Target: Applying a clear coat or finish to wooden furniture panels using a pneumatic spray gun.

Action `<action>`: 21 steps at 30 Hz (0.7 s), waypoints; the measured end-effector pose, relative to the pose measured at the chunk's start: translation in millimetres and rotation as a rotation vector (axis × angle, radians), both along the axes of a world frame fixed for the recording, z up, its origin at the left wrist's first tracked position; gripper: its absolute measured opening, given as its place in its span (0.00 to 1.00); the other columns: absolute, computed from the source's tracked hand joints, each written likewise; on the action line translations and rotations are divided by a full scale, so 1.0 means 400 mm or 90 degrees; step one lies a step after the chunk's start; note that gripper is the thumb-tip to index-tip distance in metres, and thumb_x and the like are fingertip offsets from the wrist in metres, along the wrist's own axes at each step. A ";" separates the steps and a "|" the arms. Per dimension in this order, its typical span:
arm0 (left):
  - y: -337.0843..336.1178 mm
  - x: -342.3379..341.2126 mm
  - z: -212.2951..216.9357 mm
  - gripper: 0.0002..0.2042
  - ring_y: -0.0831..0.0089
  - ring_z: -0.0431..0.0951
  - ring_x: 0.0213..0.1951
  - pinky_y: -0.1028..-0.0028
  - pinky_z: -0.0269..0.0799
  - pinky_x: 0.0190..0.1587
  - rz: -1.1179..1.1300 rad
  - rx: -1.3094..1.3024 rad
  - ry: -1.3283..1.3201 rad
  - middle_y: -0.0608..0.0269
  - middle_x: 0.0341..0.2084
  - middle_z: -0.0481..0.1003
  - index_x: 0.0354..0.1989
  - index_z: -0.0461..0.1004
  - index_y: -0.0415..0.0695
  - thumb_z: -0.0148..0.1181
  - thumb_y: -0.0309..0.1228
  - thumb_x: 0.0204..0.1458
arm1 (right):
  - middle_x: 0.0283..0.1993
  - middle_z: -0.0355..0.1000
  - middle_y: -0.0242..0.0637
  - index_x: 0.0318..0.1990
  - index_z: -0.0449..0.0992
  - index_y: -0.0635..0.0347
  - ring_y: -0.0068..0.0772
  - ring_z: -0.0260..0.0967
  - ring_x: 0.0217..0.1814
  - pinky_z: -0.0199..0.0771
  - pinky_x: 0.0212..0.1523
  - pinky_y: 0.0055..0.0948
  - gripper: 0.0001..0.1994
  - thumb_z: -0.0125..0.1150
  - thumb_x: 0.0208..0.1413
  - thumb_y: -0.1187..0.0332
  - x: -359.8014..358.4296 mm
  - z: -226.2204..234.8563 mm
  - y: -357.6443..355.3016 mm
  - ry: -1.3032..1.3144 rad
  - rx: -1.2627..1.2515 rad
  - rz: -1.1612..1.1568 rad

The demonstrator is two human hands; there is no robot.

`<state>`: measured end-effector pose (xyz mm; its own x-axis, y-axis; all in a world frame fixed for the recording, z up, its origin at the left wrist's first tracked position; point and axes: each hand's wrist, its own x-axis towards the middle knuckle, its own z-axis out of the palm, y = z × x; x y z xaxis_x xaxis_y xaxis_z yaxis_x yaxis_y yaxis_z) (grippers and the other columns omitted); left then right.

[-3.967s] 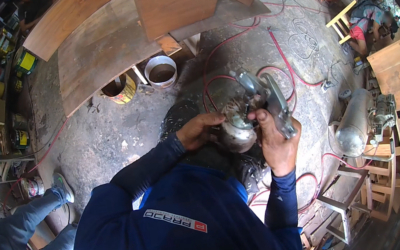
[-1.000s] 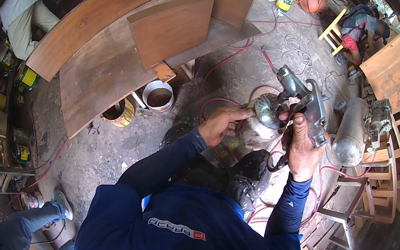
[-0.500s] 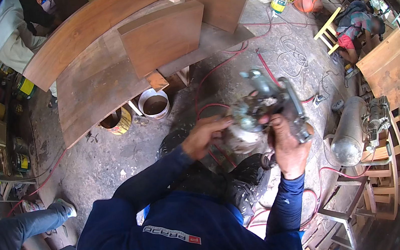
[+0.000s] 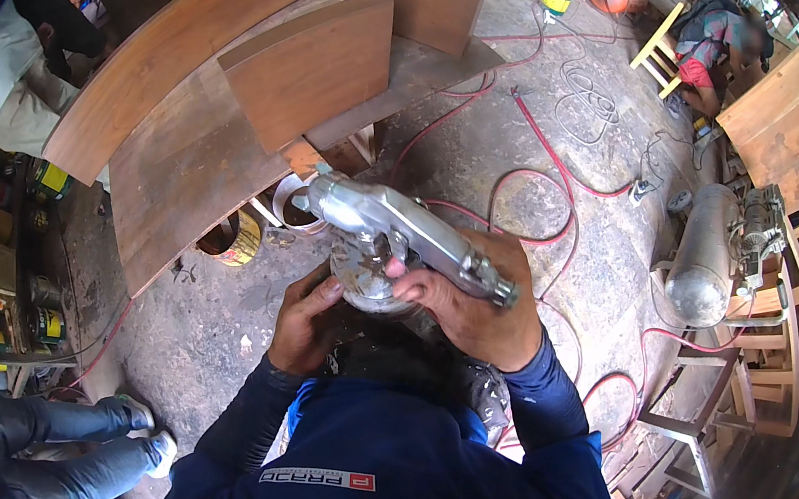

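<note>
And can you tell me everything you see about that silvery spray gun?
The spray gun looks like shiny metal. It has a rounded nose, a trigger-like lever and a long handle ending in a small fitting. It is held above the floor, its nose pointing to the picture's upper left. The handle lies across the right hand. Below the body is a smeared cup, the left hand at its edge; I can't tell whether cup and gun are joined.

The spray gun is shiny, smooth metal, its cup smeared and dull, while the boards are smooth wood, the shirt matt cloth, and the floor rough, blotchy concrete.
</note>
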<state>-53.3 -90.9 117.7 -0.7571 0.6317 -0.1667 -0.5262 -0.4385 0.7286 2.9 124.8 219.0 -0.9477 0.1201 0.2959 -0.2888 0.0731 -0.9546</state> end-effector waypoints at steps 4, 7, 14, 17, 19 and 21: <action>0.081 -0.058 -0.029 0.24 0.64 0.74 0.59 0.63 0.66 0.64 -0.002 -0.010 -0.009 0.53 0.58 0.74 0.65 0.66 0.35 0.55 0.35 0.63 | 0.33 0.81 0.38 0.43 0.81 0.68 0.21 0.77 0.35 0.76 0.37 0.25 0.09 0.68 0.57 0.75 -0.011 0.010 0.038 -0.004 0.085 -0.080; 0.194 -0.121 -0.038 0.22 0.70 0.76 0.53 0.68 0.71 0.55 -0.057 -0.129 -0.006 0.59 0.53 0.77 0.61 0.72 0.41 0.58 0.39 0.62 | 0.27 0.77 0.31 0.36 0.83 0.67 0.18 0.70 0.27 0.69 0.28 0.23 0.06 0.68 0.59 0.71 0.004 0.031 0.094 -0.058 0.126 -0.243; 0.402 -0.183 0.038 0.21 0.75 0.80 0.39 0.71 0.75 0.45 -0.181 -0.155 0.029 0.65 0.42 0.80 0.55 0.76 0.46 0.62 0.47 0.60 | 0.33 0.78 0.37 0.47 0.75 0.65 0.17 0.59 0.15 0.56 0.15 0.19 0.21 0.58 0.67 0.51 -0.018 0.052 0.245 -0.024 0.114 -0.353; 0.434 -0.178 0.027 0.22 0.73 0.81 0.39 0.69 0.77 0.45 -0.166 -0.160 -0.002 0.62 0.41 0.80 0.54 0.77 0.46 0.63 0.47 0.59 | 0.32 0.78 0.38 0.46 0.75 0.65 0.17 0.59 0.15 0.57 0.15 0.19 0.21 0.59 0.67 0.51 -0.038 0.033 0.305 -0.013 0.027 -0.289; 0.439 -0.154 -0.012 0.22 0.72 0.82 0.39 0.68 0.77 0.46 -0.151 -0.162 -0.029 0.61 0.41 0.80 0.54 0.77 0.45 0.63 0.48 0.59 | 0.32 0.78 0.38 0.45 0.76 0.64 0.18 0.59 0.15 0.58 0.15 0.20 0.22 0.60 0.65 0.50 -0.047 0.008 0.331 -0.052 0.026 -0.274; 0.448 -0.132 -0.061 0.26 0.71 0.80 0.43 0.65 0.76 0.47 -0.197 -0.150 -0.112 0.62 0.47 0.78 0.58 0.75 0.46 0.64 0.50 0.57 | 0.31 0.78 0.37 0.45 0.77 0.64 0.18 0.59 0.14 0.58 0.14 0.21 0.21 0.61 0.65 0.51 -0.049 -0.027 0.341 -0.101 0.028 -0.269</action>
